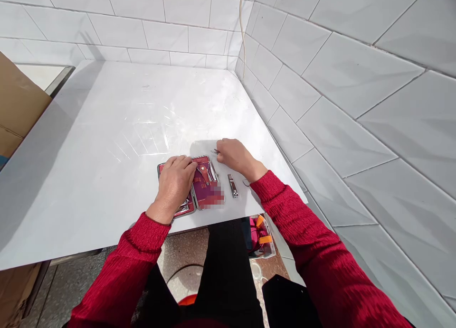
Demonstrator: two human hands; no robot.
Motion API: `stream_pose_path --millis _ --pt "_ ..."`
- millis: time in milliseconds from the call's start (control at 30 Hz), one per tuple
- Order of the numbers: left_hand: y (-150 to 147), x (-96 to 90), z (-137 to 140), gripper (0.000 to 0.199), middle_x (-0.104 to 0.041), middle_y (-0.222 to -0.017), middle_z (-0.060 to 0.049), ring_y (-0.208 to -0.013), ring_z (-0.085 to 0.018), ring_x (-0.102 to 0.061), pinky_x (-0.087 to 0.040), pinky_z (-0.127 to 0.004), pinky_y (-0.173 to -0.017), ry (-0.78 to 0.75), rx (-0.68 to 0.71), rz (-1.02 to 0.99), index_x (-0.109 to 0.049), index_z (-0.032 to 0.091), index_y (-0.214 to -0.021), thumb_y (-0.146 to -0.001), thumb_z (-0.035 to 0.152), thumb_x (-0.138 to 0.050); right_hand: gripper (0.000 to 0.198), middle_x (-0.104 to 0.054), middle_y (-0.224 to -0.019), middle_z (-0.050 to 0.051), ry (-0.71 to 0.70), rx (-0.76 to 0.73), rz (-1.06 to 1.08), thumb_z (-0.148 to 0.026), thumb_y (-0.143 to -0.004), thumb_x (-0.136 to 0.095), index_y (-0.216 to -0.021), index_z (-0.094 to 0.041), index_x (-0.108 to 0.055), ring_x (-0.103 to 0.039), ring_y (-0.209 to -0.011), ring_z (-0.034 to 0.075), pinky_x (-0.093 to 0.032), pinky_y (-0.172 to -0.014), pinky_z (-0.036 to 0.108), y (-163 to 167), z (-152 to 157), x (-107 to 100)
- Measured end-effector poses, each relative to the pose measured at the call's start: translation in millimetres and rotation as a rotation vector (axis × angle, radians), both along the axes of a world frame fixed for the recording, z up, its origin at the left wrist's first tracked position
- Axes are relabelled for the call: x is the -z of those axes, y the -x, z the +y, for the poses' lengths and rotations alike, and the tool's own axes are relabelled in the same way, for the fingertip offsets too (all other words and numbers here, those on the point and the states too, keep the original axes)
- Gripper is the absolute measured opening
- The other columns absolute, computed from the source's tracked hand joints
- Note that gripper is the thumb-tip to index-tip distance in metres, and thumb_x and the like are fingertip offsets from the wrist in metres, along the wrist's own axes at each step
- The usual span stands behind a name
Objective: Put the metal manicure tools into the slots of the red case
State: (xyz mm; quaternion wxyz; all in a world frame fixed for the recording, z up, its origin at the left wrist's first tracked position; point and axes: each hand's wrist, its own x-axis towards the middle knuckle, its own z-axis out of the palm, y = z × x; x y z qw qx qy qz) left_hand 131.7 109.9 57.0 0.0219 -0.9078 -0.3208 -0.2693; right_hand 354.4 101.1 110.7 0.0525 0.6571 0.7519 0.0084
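Head view | left hand: over left half of open manicure case, cannot tell its grip | right hand: right of case, pinching thin dark item | nail clipper: on tabletop, bodyward of right hand

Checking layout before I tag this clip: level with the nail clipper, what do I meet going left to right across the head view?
Left hand → open case's purple half → nail clipper → small dark loop → red right sleeve → tiled wall.
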Motion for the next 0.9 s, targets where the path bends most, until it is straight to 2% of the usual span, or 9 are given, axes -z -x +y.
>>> stream_pose_path --millis 200,300,500,600,900 --pt "0.3 -1.1 -0.7 0.032 -0.072 -0.094 -0.005 -0.091 -0.023 -0.063 -0.05 -0.043 -0.09 -0.012 -0.015 0.037 -0.07 0.022 -0.095 -0.108 0.014 -0.043 0.013 -0.069 -0.094 0.008 -0.016 -0.141 0.039 -0.014 -0.093 -0.057 -0.092 -0.014 -0.07 -0.047 -0.072 0.016 -0.022 -0.065 0.033 7.8 5.9 -16.9" --pt "0.2 -1.2 -0.9 0.03 -0.072 -0.095 -0.005 -0.092 -0.023 -0.064 -0.049 -0.042 -0.09 -0.007 -0.017 0.032 -0.071 0.022 -0.097 -0.109 0.016 -0.044 0.014 -0.07 -0.091 0.009 0.026 -0.214 -0.03 -0.014 -0.094 -0.059 -0.089 -0.014 -0.072 -0.049 -0.074 0.016 -0.022 -0.066 0.033 17.0 10.9 -21.7" --pt "-0.9 0.8 -1.0 0.031 -0.07 -0.092 -0.005 -0.091 -0.023 -0.064 -0.048 -0.041 -0.091 0.022 -0.025 0.014 -0.072 0.022 -0.095 -0.109 0.015 -0.046 0.018 -0.074 -0.087 0.01 0.086 -0.283 -0.134 -0.007 -0.092 -0.06 -0.096 -0.014 -0.076 -0.057 -0.077 0.019 -0.025 -0.067 0.033 30.0 20.6 -26.0" --pt "-1.2 1.7 -0.7 0.031 -0.071 -0.092 -0.006 -0.092 -0.024 -0.064 -0.048 -0.042 -0.091 0.018 -0.02 0.017 -0.074 0.021 -0.096 -0.107 0.013 -0.046 0.016 -0.074 -0.085 0.01 0.11 -0.311 -0.143 -0.008 -0.092 -0.063 -0.098 -0.014 -0.078 -0.059 -0.077 0.02 -0.027 -0.067 0.033 34.6 26.8 -29.3" --pt "-0.8 5.0 -0.5 0.031 -0.074 -0.097 -0.006 -0.096 -0.024 -0.065 -0.049 -0.042 -0.091 0.003 -0.024 0.005 -0.075 0.023 -0.101 -0.108 0.015 -0.046 0.012 -0.074 -0.085 0.007 0.215 -0.293 0.051 -0.009 -0.084 -0.072 -0.092 -0.016 -0.079 -0.055 -0.075 0.016 -0.032 -0.069 0.032 40.1 42.5 -31.0"
